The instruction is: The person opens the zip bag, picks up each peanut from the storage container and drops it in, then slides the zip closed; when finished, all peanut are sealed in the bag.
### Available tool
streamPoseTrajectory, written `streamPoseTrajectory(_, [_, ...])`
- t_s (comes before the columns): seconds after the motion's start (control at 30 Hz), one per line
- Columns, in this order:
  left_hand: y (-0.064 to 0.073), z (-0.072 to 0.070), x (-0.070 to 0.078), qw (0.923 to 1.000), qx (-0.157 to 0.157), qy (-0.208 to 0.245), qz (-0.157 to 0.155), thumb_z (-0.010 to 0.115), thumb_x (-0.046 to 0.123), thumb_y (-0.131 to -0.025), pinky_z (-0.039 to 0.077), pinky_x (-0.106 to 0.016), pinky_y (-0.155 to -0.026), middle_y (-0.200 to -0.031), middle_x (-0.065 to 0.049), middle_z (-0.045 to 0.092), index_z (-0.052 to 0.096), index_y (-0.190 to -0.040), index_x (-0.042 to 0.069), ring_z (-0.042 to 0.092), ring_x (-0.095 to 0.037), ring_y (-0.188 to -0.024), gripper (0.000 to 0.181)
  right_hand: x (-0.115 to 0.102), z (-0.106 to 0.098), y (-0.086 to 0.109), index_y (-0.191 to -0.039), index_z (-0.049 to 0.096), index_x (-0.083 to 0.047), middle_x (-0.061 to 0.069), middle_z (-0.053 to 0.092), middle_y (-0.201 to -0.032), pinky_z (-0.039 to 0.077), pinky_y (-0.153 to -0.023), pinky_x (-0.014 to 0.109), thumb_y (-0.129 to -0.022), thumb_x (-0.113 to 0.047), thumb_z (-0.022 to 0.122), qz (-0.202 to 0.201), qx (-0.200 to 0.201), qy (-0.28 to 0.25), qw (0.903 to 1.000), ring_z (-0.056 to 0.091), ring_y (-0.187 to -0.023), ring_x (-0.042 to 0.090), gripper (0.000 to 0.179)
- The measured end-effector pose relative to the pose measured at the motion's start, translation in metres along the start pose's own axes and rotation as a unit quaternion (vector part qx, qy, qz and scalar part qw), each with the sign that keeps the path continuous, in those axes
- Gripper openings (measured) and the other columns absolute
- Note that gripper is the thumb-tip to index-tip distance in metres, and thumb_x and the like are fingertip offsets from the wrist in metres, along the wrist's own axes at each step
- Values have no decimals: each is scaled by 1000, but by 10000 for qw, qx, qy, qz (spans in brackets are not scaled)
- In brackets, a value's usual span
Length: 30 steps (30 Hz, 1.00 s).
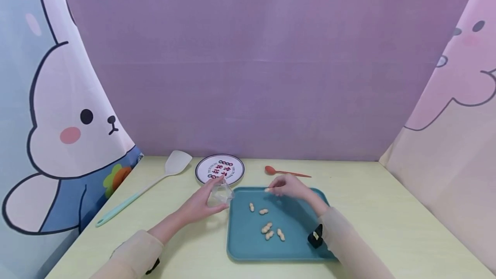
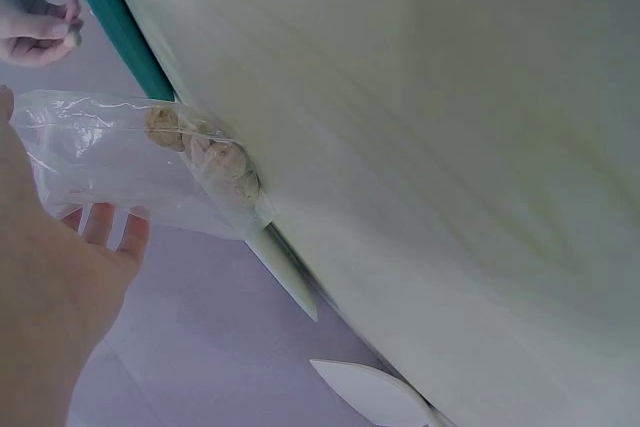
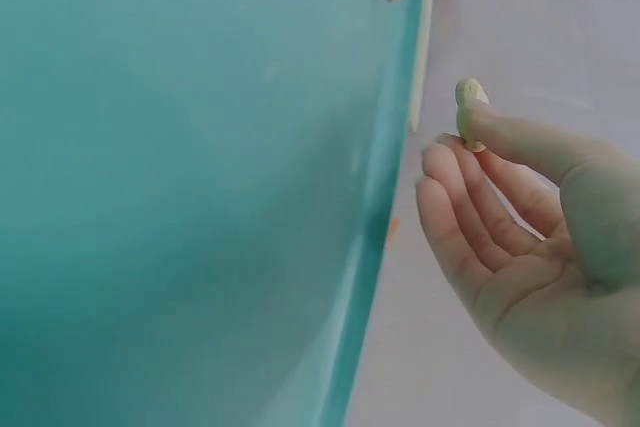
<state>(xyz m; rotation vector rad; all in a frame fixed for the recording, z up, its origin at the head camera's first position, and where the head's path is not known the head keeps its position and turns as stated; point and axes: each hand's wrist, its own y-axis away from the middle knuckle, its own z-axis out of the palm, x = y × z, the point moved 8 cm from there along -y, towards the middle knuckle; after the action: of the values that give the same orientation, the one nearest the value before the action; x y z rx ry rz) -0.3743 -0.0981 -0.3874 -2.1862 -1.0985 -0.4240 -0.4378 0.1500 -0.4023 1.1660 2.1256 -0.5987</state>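
My left hand (image 1: 196,206) holds a clear, see-through cup (image 1: 221,193) at the left rim of the teal tray (image 1: 248,249), thumb and fingers around its sides. In the left wrist view, several peanuts (image 2: 228,159) lie inside the cup toward its base. Over the far part of the tray is my right hand (image 1: 288,186). Its thumb and forefinger pinch one unshelled peanut (image 3: 467,97), as the right wrist view shows. Several more peanuts (image 1: 266,227) lie scattered on the tray, left of the right forearm.
Behind the cup sits a round white plate (image 1: 211,171) with a dark rim and red characters. A red spoon (image 1: 270,170) lies beyond the tray. On the left is a long spatula (image 1: 176,162) with a pale green handle. A purple cloth (image 1: 248,76) hangs behind the table.
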Motion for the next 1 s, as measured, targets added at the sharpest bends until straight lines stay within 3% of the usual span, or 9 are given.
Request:
streamPoseTrajectory(0.2, [0,1,-1,10000,-1,-17,20,74,34,-79,35,-49,-108,-143,-14,43,33,-143,2,39,-33,-132,83,-16,-7,4,-99,69,-11,10,69,-88,52,-67,26,-87,-27,67,-228,332,-50,9992,63,-79,25,20])
streamPoseTrajectory(0.43, [1,1,-1,10000,-35,47,-42,75,34,-79,35,-50,-108,-143,-15,43,33,-143,2,40,-33,-132,83,-41,-2,3,-99,70,-11,2,70,-91,53,-71,22,-86,-29,67,-510,541,7,9972,63,-81,11,22])
streamPoseTrajectory(0.6, [1,1,-1,10000,-32,5,-80,73,37,-80,35,-50,-108,-143,-13,42,32,-144,3,39,-33,-133,83,-64,8,-1,-100,69,-8,5,71,-91,53,-70,20,-87,-24,67,-817,531,-117,9952,66,-83,22,20])
streamPoseTrajectory(0.67, [1,1,-2,10000,-36,1,-90,73,38,-80,35,-50,-107,-143,-13,42,31,-144,4,38,-32,-133,84,-83,10,2,-100,69,-3,10,70,-91,53,-69,20,-88,-17,66,-1006,486,-145,9936,66,-83,28,19])
streamPoseTrajectory(0.83, [1,1,-1,9999,-71,60,-130,72,41,-81,36,-50,-107,-143,-12,42,30,-145,5,39,-32,-132,84,-103,22,-2,-98,69,-5,7,70,-87,53,-67,20,-87,-19,67,-1160,509,-169,9918,65,-76,15,17])
streamPoseTrajectory(0.9, [1,0,0,9999,-62,71,-117,72,40,-80,37,-50,-106,-142,-12,43,30,-145,6,40,-31,-132,84,-100,29,-10,-97,69,-9,3,70,-85,52,-66,19,-86,-23,68,-1181,581,-204,9911,62,-73,8,18])
streamPoseTrajectory(1.0, [2,-1,2,9999,-25,94,-69,73,37,-80,38,-49,-105,-140,-13,45,31,-145,7,43,-30,-129,83,-106,38,-14,-95,69,-8,5,70,-84,52,-64,20,-85,-22,69,-1243,595,-333,9899,63,-72,12,17])
